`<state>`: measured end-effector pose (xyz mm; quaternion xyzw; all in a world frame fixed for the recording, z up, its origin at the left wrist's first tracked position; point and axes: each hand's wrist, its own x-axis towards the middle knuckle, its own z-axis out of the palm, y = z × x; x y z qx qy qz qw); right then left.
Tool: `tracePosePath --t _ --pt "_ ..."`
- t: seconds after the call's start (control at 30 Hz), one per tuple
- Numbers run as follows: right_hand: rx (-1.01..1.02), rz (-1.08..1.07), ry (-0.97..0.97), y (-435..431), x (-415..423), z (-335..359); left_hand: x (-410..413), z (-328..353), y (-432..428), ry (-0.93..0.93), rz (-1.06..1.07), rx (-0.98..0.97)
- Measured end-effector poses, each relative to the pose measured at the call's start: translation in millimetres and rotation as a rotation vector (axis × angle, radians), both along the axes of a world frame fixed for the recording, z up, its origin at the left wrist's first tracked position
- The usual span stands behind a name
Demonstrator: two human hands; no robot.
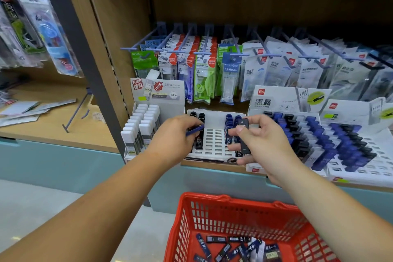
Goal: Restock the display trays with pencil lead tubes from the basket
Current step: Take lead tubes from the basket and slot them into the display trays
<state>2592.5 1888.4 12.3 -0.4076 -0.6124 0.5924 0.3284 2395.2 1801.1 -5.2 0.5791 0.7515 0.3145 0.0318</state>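
A red basket (214, 208) stands at the bottom, with several loose lead tubes (238, 248) on its floor. On the shelf above it sits a white slotted display tray (214, 140) with black tubes in its left rows and blue ones on the right. My left hand (172, 140) grips a blue lead tube (196, 129) over the tray's left side. My right hand (261, 144) pinches a black lead tube (244, 137) upright over the tray's right side.
A white-capped lead display (141, 127) stands left of the tray, and a wide stepped display of blue and black tubes (314, 136) stands right. Correction tape packets hang on hooks (204, 59) behind. A dark shelf post (85, 66) rises at left.
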Motion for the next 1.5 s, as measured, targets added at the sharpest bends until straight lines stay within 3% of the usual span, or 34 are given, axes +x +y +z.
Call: tracePosePath --t 0.1,0.23,0.57,0.77,1.1,1.17,1.23,1.3,1.37,1.5 --pt "0.095 -0.061 0.001 4.5 3.3 -1.4 -3.6 -0.1 3.7 0.031 -0.034 -0.02" --pt "0.077 -0.116 0.064 8.5 5.5 -1.8 -4.0 -1.1 6.2 0.043 -0.07 -0.037" --pt "0.144 -0.035 0.031 9.4 7.2 -8.9 -9.5 -4.8 8.0 -0.101 0.008 -0.002" --pt "0.115 -0.038 0.007 7.3 5.0 -10.6 -15.1 -9.1 6.5 -0.123 -0.072 -0.063" --pt "0.121 -0.076 -0.023 6.1 7.9 -10.9 -3.5 -8.0 13.2 0.075 -0.013 -0.028" --pt "0.119 -0.074 -0.018 5.7 9.4 -9.5 1.3 1.5 13.1 -0.029 0.016 0.049" --pt "0.118 -0.052 -0.017 6.1 10.6 -7.8 11.4 11.1 13.0 -0.299 0.029 0.081" --pt "0.096 -0.004 0.004 5.7 11.4 -6.5 25.0 16.7 11.1 -0.627 -0.008 0.027" --pt "0.072 0.043 0.03 4.2 11.6 -4.9 38.3 16.9 8.3 -0.837 -0.066 -0.09" --pt "0.098 0.073 -0.002 2.7 17.6 -2.0 52.6 14.4 10.7 -1.0 -0.145 -0.215"
